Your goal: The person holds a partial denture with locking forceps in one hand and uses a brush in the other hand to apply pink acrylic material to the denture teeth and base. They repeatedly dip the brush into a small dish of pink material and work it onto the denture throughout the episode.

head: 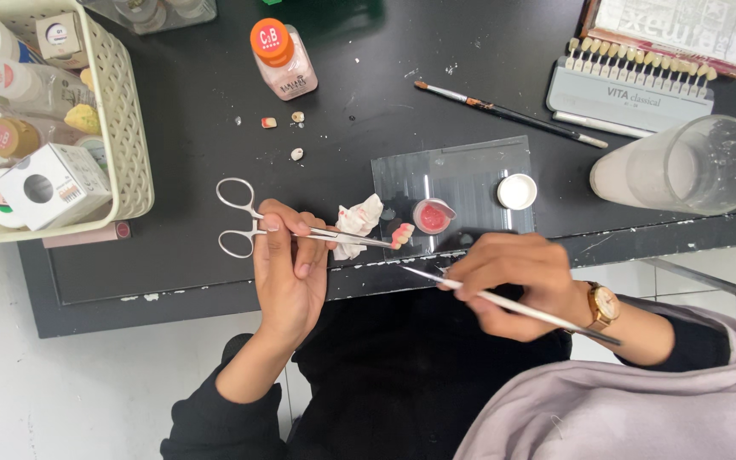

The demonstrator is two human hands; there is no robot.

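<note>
**Painting a small tooth piece held in clamp scissors**

Looking down from my head camera, I am taking the glass slab (pixel 470 175) on the black table (pixel 181 247) as my marker. My left hand (pixel 287 264) is closing around the clamp scissors (pixel 253 223), well to the left of the slab, with the finger rings sticking out beyond my knuckles. The clamp's tips are pinching the small pink-and-white tooth piece (pixel 401 234) right at the slab's near left corner. My right hand (pixel 513 281) is hovering just below the slab's front edge, gripping a thin brush (pixel 504 302) like a pen, its tip pointing left towards the tooth piece but not touching it.

On the slab, a small pink dish (pixel 433 215) is sitting near its left side and a white cap (pixel 517 191) near its right. A crumpled tissue (pixel 356 221) is lying just left of the slab.

To do this well, I judge I should be keeping the clamp steady, bracing my wrists against the table edge, and bringing only the brush tip lightly to the piece.
</note>
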